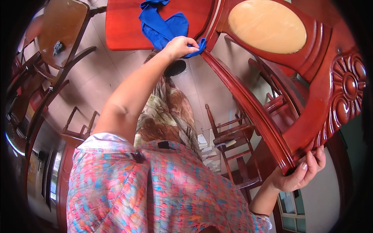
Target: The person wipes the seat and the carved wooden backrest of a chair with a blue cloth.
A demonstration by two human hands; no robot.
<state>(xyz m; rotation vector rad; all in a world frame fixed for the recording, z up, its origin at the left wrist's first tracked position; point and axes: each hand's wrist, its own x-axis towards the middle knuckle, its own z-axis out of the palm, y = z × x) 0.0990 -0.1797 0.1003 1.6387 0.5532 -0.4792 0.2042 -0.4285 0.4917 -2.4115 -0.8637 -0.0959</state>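
A red lacquered wooden chair stands before me, tilted in the view, with its seat (125, 26), an oval beige back panel (268, 26), a carved crest (349, 84) and a long back post (247, 99). My left hand (182, 48) pinches a blue cloth (174, 27) against the post's lower end, beside the seat. The rest of the cloth trails loosely over the seat. My right hand (300, 171) is closed around the top end of the post, at the corner of the crest, its fingers curled over the edge.
A brown chair seat (62, 32) with a dark scrunched lump (57, 48) on it is at the upper left. Small wooden stools or chairs (236, 134) stand on the tiled floor (99, 70). Flat pale pieces (208, 151) lie below. More red chair frames (276, 107) stand at right.
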